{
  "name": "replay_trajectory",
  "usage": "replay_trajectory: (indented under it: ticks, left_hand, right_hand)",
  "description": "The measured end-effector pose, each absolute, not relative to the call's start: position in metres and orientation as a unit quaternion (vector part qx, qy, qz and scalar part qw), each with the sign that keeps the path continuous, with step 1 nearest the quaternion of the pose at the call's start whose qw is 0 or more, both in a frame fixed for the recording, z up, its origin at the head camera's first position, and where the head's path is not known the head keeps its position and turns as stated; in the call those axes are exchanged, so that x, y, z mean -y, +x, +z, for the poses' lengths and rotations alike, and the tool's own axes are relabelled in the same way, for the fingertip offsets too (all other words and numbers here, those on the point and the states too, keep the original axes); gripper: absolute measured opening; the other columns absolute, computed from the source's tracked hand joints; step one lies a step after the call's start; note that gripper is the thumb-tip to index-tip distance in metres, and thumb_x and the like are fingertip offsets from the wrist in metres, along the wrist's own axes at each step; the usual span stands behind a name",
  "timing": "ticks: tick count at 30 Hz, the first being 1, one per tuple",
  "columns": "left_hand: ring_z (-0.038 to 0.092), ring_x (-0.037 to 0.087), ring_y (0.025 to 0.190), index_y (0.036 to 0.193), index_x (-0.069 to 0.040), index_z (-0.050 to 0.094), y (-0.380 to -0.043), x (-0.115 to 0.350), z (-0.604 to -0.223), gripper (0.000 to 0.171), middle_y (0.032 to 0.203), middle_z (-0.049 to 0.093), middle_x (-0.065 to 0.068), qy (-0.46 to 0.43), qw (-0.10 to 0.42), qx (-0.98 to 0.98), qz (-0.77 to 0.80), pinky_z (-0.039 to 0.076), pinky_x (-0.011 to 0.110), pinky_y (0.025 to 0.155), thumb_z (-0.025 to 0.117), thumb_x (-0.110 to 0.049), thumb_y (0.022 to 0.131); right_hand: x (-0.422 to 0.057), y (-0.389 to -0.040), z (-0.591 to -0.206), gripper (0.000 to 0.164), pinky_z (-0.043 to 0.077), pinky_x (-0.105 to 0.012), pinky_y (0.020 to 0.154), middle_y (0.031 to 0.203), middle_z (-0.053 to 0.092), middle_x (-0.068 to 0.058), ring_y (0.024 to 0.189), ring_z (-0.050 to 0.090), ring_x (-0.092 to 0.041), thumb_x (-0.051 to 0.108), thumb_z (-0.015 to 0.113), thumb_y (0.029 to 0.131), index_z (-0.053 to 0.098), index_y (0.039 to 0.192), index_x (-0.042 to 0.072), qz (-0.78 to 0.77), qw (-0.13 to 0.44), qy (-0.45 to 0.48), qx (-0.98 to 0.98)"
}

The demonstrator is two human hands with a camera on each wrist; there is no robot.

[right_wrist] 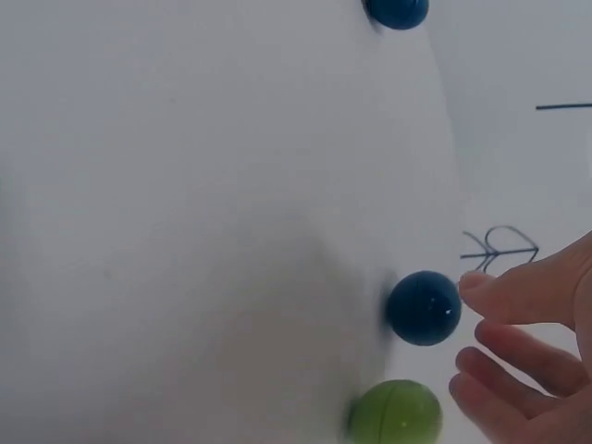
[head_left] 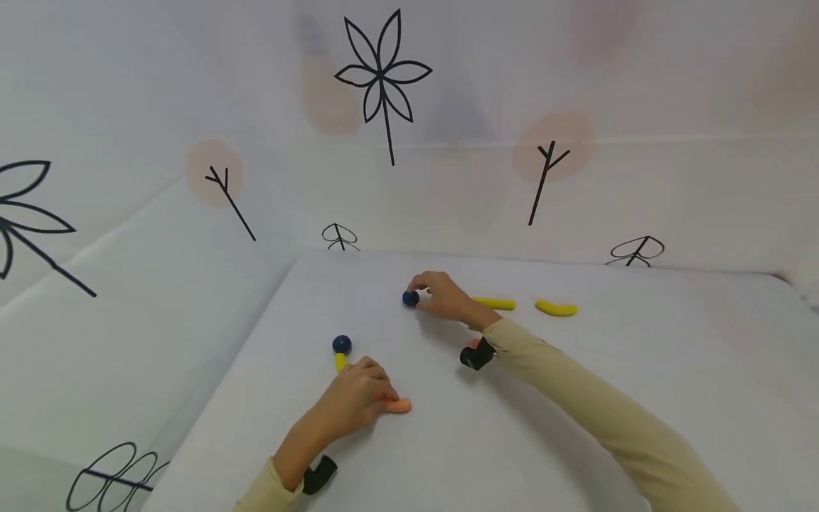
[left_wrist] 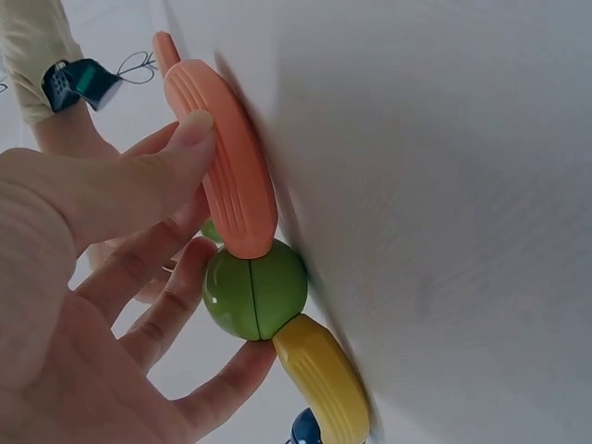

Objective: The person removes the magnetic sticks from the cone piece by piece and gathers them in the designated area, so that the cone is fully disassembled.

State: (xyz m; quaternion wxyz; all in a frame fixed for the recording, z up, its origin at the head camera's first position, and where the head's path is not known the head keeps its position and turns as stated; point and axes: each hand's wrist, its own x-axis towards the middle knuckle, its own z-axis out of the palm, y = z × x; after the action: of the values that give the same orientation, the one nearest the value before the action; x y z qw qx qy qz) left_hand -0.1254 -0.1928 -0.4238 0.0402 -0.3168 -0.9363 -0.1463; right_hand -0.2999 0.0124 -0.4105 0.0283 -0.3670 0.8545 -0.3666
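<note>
My left hand [head_left: 358, 398] pinches a ridged orange curved piece [left_wrist: 231, 166] between thumb and fingers. One end of that piece meets a green ball [left_wrist: 254, 291], and a yellow curved piece [left_wrist: 324, 379] touches the ball's other side. Other left fingertips rest by the green ball, which the hand hides in the head view. Farther back, my right hand [head_left: 444, 297] reaches a dark blue ball [head_left: 411, 299]. Its fingers are loosely bent about the ball; in the right wrist view the upper fingertip is right beside it, the others apart. Another green ball [right_wrist: 396, 413] sits nearby.
A second blue ball [head_left: 342, 345] lies left, at the yellow piece's end. Behind the right forearm are a straight yellow piece [head_left: 495, 304] and a curved yellow one [head_left: 556, 308]. An orange piece [head_left: 475, 343] shows partly beside the right wrist camera. Patterned cloth [head_left: 448, 192] rises behind the white table.
</note>
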Motion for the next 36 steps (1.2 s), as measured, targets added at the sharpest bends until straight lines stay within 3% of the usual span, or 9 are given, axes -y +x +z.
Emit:
replay_trajectory:
  ticks: [5,9,13,22,27,36]
  left_hand:
    - [0.053,0.011,0.095,0.080,-0.020,0.075,-0.125,0.197,-0.424,0.010,0.092,0.064,-0.008,-0.315,0.049,0.933,-0.168,0.048,0.032,0.081,0.072,-0.030,0.084]
    - [0.052,0.014,0.102,0.085,-0.018,0.074,-0.125,0.202,-0.421,0.003,0.106,0.063,-0.004,-0.302,0.032,0.933,-0.194,0.049,0.033,0.087,0.074,-0.017,0.082]
    - [0.051,0.016,0.111,0.093,-0.019,0.074,-0.127,0.208,-0.419,0.016,0.117,0.060,-0.002,-0.293,0.024,0.937,-0.188,0.048,0.036,0.091,0.074,-0.010,0.080]
    - [0.058,0.017,0.104,0.103,-0.019,0.072,-0.130,0.223,-0.421,0.035,0.112,0.062,-0.004,-0.262,0.050,0.950,-0.165,0.050,0.039,0.086,0.081,-0.004,0.072]
    - [0.061,0.017,0.097,0.099,-0.017,0.073,-0.133,0.222,-0.427,0.034,0.107,0.063,-0.005,-0.271,0.073,0.944,-0.173,0.052,0.037,0.078,0.081,-0.003,0.070]
    - [0.060,0.019,0.098,0.099,-0.015,0.074,-0.135,0.212,-0.425,0.032,0.106,0.063,-0.002,-0.264,0.066,0.946,-0.177,0.052,0.037,0.077,0.080,-0.001,0.071]
  right_hand:
    - [-0.020,-0.283,-0.407,0.024,0.051,-0.039,0.085,0.106,0.064,-0.017,0.098,0.058,-0.029,-0.005,0.066,0.083,0.064,0.106,-0.005,-0.398,0.061,-0.395,-0.826]
    - [-0.024,-0.263,-0.406,0.022,0.052,-0.028,0.078,0.103,0.064,-0.017,0.093,0.059,-0.027,-0.003,0.066,0.084,0.064,0.106,-0.002,-0.390,0.104,-0.425,-0.810]
    - [-0.027,-0.241,-0.405,0.022,0.051,-0.023,0.075,0.104,0.064,-0.012,0.092,0.060,-0.022,0.000,0.067,0.085,0.065,0.107,0.001,-0.366,0.147,-0.444,-0.804]
    - [-0.028,-0.197,-0.419,0.022,0.051,-0.022,0.074,0.101,0.065,0.000,0.090,0.059,-0.014,0.006,0.069,0.085,0.065,0.107,0.009,-0.356,0.207,-0.455,-0.790]
    - [-0.018,-0.173,-0.426,0.019,0.049,-0.020,0.071,0.097,0.063,0.002,0.088,0.057,-0.010,0.005,0.070,0.083,0.065,0.101,0.009,-0.368,0.201,-0.467,-0.778]
    - [-0.007,-0.159,-0.440,0.017,0.047,-0.017,0.061,0.078,0.063,0.002,0.068,0.054,-0.008,-0.008,0.070,0.075,0.067,0.085,0.005,-0.408,0.110,-0.450,-0.786]
